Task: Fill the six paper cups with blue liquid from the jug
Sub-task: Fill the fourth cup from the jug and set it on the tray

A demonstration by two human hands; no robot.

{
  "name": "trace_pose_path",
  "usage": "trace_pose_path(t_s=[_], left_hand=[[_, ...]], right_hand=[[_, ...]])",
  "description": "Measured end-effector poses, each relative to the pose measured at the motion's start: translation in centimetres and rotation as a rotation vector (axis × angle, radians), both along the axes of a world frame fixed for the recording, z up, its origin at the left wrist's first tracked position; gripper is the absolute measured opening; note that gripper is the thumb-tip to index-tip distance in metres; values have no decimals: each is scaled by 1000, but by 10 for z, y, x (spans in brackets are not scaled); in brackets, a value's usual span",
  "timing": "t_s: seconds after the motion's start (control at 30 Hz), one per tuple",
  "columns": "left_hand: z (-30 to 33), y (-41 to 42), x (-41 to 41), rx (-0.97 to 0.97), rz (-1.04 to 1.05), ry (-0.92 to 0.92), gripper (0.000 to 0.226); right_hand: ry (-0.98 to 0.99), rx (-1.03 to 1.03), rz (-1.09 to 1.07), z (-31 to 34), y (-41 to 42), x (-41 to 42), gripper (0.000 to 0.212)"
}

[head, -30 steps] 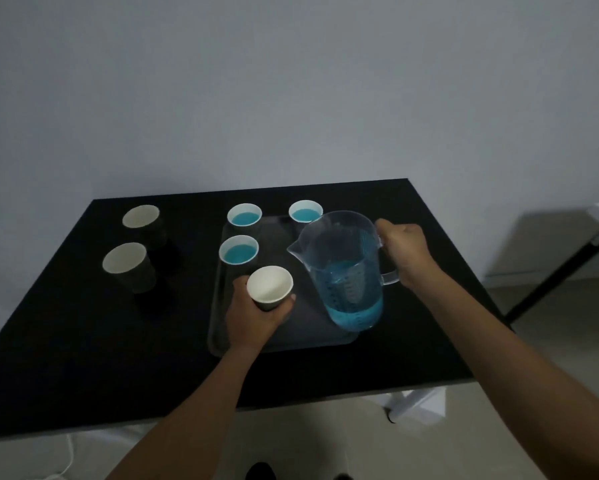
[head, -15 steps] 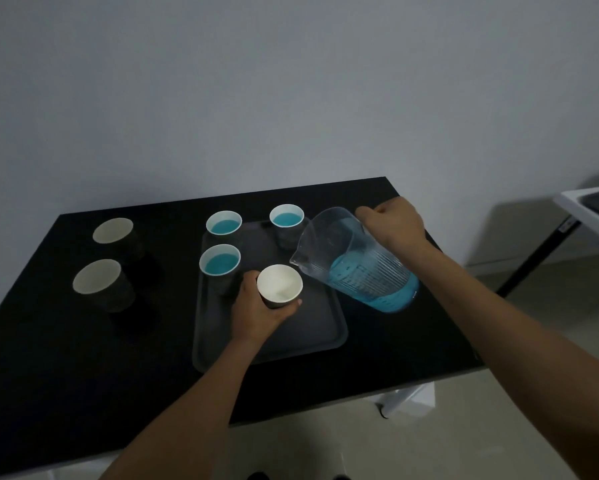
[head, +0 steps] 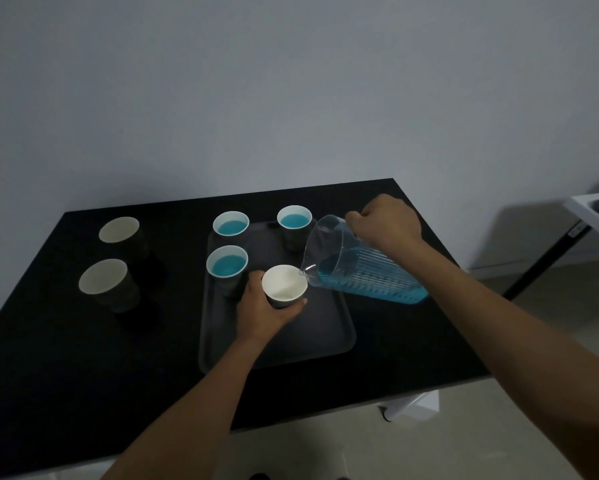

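My right hand (head: 384,225) grips the handle of the clear jug (head: 356,268), tilted steeply with its spout at the rim of an empty paper cup (head: 284,284). Blue liquid lies along the jug's lower side, near the spout. My left hand (head: 261,308) holds that cup from its near side on the dark tray (head: 322,337). Three cups on the tray hold blue liquid: back left (head: 230,227), back right (head: 294,220), middle left (head: 227,265). Two empty cups (head: 119,230) (head: 103,281) stand on the table to the left.
The black table (head: 48,368) stands against a plain grey wall. A white table edge (head: 592,206) with a dark leg shows at the far right. Pale floor lies beyond the table's near edge.
The jug has tipped further, from upright to nearly on its side, and its spout has come down to the held cup's rim. My left hand keeps hold of the cup.
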State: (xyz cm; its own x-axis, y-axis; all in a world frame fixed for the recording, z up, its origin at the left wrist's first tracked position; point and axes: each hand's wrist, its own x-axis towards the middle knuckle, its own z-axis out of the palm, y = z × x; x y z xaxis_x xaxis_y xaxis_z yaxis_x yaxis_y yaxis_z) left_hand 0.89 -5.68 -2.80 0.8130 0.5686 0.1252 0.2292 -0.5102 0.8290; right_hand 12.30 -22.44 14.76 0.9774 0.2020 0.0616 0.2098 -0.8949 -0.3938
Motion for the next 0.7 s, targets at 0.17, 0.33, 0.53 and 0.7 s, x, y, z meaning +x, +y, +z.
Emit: trace_pose_path(t_s=[0.17,0.33,0.53,0.7], left_hand=[[1,1,1,3,-15,-5,77],[3,3,0,2,-20,-14,75],[3,5,0,-1,-24,-9,73],[2,5,1,-9,-29,-8,73]], right_hand=[[-24,-45,15,2,6,0,39],[-36,-62,15,0,10,0,40],[-54,-89,23,0,13,0,39],[-68,-120,23,3,14,2,38]])
